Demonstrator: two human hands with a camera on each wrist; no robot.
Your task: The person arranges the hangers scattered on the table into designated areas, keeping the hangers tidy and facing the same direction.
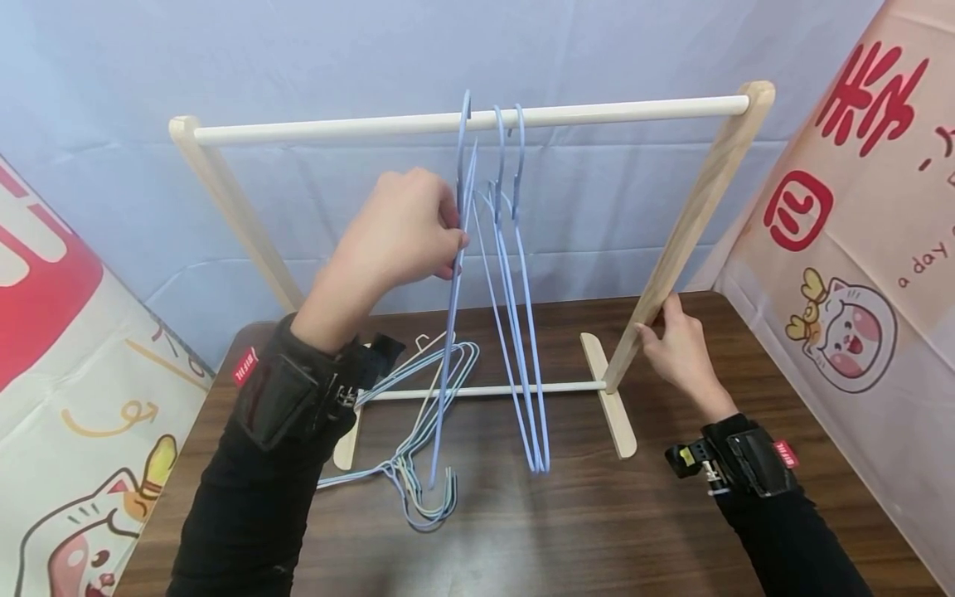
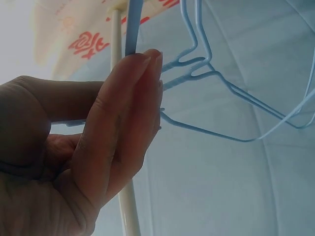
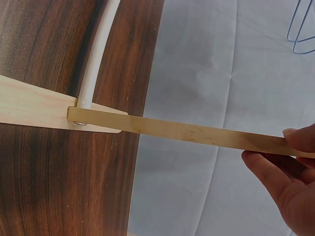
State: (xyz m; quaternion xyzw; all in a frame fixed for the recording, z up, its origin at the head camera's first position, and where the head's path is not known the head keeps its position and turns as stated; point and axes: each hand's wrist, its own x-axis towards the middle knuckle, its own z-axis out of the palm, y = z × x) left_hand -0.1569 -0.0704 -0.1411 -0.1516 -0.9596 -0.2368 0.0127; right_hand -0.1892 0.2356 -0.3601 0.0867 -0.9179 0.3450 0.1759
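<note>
My left hand (image 1: 406,228) pinches a blue wire hanger (image 1: 452,303) just below its hook. That hook reaches up to the white top rail (image 1: 634,112) of a wooden-sided rack. In the left wrist view, the bent fingers and thumb meet on the hanger's neck (image 2: 133,29). Two more blue hangers (image 1: 526,298) hang from the rail to the right of it. My right hand (image 1: 681,352) grips the rack's right wooden upright (image 1: 690,203) low down; the right wrist view shows thumb and fingers on either side of the upright (image 3: 187,132).
A heap of blue and pale hangers (image 1: 403,460) lies on the brown wooden table (image 1: 552,531), left of centre. The rack's lower white bar (image 1: 559,387) joins two flat wooden feet (image 1: 618,423). Printed cloths (image 1: 843,249) rise at both sides and a pale cloth behind.
</note>
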